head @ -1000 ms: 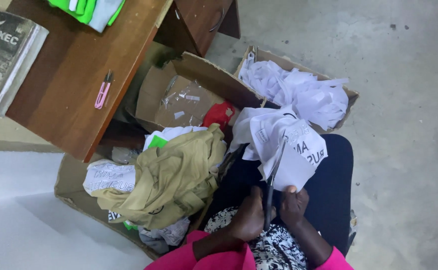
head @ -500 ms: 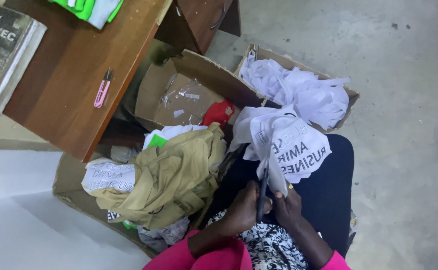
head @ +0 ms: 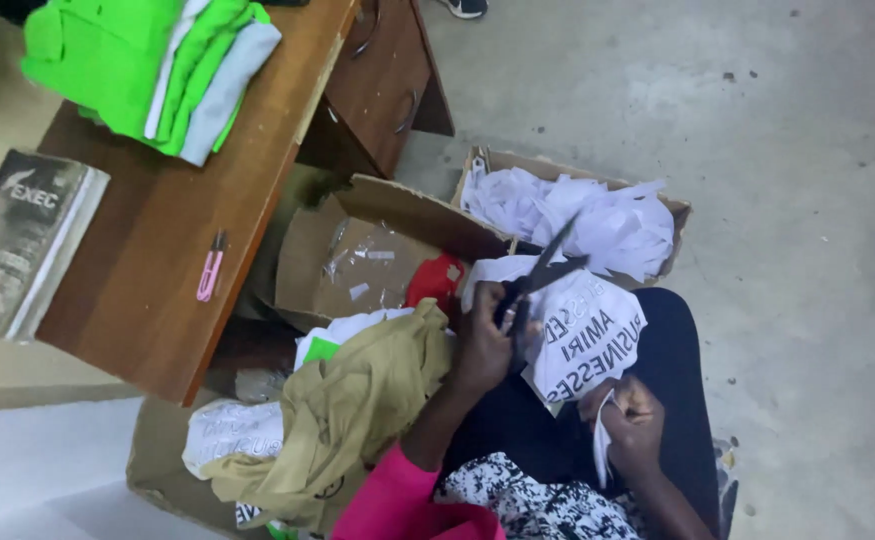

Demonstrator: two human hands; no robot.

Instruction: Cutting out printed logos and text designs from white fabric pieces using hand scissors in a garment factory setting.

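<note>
Looking down from the head camera, I see the left hand (head: pixel 484 345) closed around the handles of a pair of black-handled steel scissors (head: pixel 539 272). The blades stand slightly parted and point up and to the right in the picture, away from the body. Their long axis runs on a slant from the hand toward a brown cardboard box of crumpled white paper offcuts (head: pixel 679 212) on the grey concrete floor.

Just right of and below the scissors lies a white sheet printed with black lettering (head: pixel 582 340), draped over the lap on dark fabric. The blades sit at its upper left edge, over or touching it; I cannot tell which.

The right hand (head: pixel 633 425) is lower in the picture, near the sheet's bottom edge. It is curled and pinches a narrow white strip of paper (head: pixel 602 440), which looks separate from the sheet, though the view is not sharp enough to be sure. So the left hand is the one nearer the sheet's top edge, the right the one nearer its lower edge.

To the left are an olive-khaki bundle of cloth (head: pixel 357 410) and an open cardboard box (head: pixel 377 260) beside a brown wooden desk (head: pixel 157 260).
</note>
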